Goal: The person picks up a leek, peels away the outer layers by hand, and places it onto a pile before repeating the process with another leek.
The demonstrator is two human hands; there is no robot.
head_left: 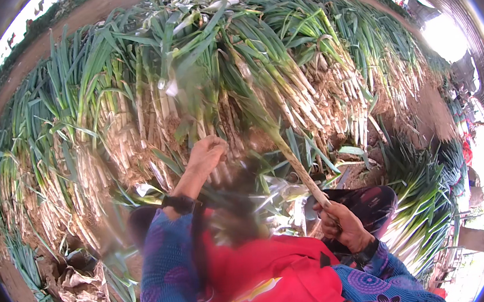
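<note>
Sorting green onions, one stalk at a time, as it seems. Right hand (342, 223) clenched around the white lower end of a single green onion (289, 158), held slanting up toward the big heap of green onions (201, 91) across the ground in front. Left hand (207, 152) raised against the rooty ends of the heap, fingers curled, but blurred; impossible to tell if grasping anything. Next move probably calls for a firm pull on the outer skin, without snapping the stalk.
</note>
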